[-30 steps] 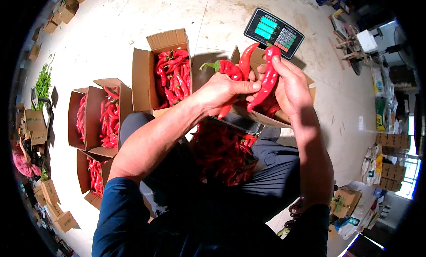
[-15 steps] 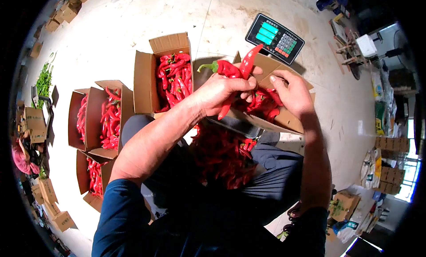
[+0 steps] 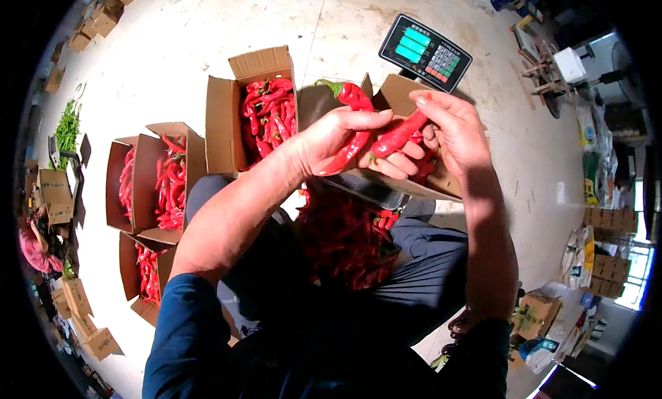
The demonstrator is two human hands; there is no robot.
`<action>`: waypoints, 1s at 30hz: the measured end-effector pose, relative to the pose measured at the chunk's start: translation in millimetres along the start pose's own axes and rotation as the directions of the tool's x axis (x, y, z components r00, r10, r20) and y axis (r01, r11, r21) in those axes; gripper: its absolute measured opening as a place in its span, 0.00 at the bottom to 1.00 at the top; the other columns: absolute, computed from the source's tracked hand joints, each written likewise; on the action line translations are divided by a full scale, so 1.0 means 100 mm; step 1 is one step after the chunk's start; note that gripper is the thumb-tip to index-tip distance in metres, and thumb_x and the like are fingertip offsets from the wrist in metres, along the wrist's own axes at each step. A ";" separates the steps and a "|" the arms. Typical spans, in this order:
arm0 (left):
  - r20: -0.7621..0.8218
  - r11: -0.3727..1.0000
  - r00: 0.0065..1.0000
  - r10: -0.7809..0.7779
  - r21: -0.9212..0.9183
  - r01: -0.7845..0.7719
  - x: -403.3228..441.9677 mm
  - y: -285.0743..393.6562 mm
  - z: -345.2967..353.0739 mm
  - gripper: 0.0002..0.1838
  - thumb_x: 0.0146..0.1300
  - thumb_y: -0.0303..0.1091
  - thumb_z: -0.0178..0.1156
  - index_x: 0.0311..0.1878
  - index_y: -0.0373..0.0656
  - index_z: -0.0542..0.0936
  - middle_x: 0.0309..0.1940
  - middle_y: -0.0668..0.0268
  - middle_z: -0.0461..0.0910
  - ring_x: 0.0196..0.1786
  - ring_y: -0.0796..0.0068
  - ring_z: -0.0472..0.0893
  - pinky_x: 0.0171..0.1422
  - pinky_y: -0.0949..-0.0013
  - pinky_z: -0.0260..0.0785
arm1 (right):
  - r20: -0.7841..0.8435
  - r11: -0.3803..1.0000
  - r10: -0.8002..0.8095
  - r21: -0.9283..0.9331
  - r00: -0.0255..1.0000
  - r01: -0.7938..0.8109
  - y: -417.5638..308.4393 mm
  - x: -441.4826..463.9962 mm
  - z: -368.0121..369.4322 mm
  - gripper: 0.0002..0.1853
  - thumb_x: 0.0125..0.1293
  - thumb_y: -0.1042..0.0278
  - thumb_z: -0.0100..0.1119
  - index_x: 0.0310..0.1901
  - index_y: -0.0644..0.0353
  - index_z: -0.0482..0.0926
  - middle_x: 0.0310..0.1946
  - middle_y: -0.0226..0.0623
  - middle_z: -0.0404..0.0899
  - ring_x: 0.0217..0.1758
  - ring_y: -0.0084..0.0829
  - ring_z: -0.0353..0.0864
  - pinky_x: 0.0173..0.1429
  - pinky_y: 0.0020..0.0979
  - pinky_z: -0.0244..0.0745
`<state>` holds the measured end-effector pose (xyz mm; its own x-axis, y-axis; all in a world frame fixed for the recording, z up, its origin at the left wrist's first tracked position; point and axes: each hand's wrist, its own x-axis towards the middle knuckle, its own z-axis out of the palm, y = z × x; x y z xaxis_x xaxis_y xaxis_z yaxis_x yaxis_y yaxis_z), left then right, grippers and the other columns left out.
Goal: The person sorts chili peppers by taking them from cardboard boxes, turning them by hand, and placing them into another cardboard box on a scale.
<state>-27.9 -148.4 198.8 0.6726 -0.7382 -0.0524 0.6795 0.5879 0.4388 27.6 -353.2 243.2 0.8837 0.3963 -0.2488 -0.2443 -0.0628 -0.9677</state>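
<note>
My left hand (image 3: 323, 142) is closed around a long red chili pepper (image 3: 354, 142), whose green stem points up and away from me. A second red pepper (image 3: 396, 138) lies across the fingers of this hand, stem end toward the palm. My right hand (image 3: 456, 131) pinches the far tip of that second pepper between thumb and fingers. Both hands are above an open cardboard box (image 3: 400, 92), partly hiding the red peppers inside it. Below them, a dark heap of red peppers (image 3: 345, 240) sits between my legs.
A scale display (image 3: 426, 53) with lit screens stands behind the box. An open box of red peppers (image 3: 269, 116) is to the left, and several more pepper-filled boxes (image 3: 172, 182) stand farther left. Green peppers (image 3: 67, 130) lie at the far left, near a person in pink (image 3: 38, 247).
My right hand has moved left and up to take the tip of the second pepper. My left hand has turned and its fingers have opened out under that pepper.
</note>
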 end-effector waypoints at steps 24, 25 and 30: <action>-0.276 0.912 0.957 0.096 0.409 0.027 0.09 -0.14 0.04 0.15 0.68 0.34 0.63 0.51 0.35 0.73 0.33 0.56 0.82 0.31 0.59 0.86 0.33 0.62 0.81 | 0.108 0.979 -0.109 0.186 0.988 0.088 -0.02 -0.06 -0.02 0.20 0.79 0.62 0.46 0.62 0.69 0.72 0.50 0.42 0.81 0.44 0.23 0.80 0.49 0.25 0.75; -0.294 0.910 0.951 0.097 0.413 0.034 0.09 -0.14 0.04 0.15 0.68 0.34 0.63 0.51 0.36 0.72 0.32 0.58 0.81 0.29 0.63 0.85 0.31 0.65 0.79 | 0.100 0.984 -0.114 0.151 0.988 0.099 -0.01 -0.05 -0.03 0.20 0.78 0.63 0.47 0.62 0.69 0.72 0.49 0.42 0.81 0.44 0.24 0.80 0.49 0.25 0.75; -0.377 0.799 0.922 0.086 0.579 0.162 0.10 -0.11 0.09 0.16 0.71 0.36 0.60 0.54 0.38 0.71 0.35 0.59 0.81 0.31 0.65 0.85 0.30 0.67 0.79 | 0.084 0.960 -0.209 -0.174 0.974 0.220 0.09 -0.03 -0.05 0.14 0.75 0.68 0.55 0.56 0.67 0.77 0.41 0.36 0.82 0.43 0.21 0.80 0.45 0.23 0.75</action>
<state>-31.4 -165.4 201.9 0.7892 -0.5053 -0.3492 0.4827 0.1587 0.8613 24.6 -359.5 235.4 0.8786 0.4761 -0.0372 0.0297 -0.1322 -0.9908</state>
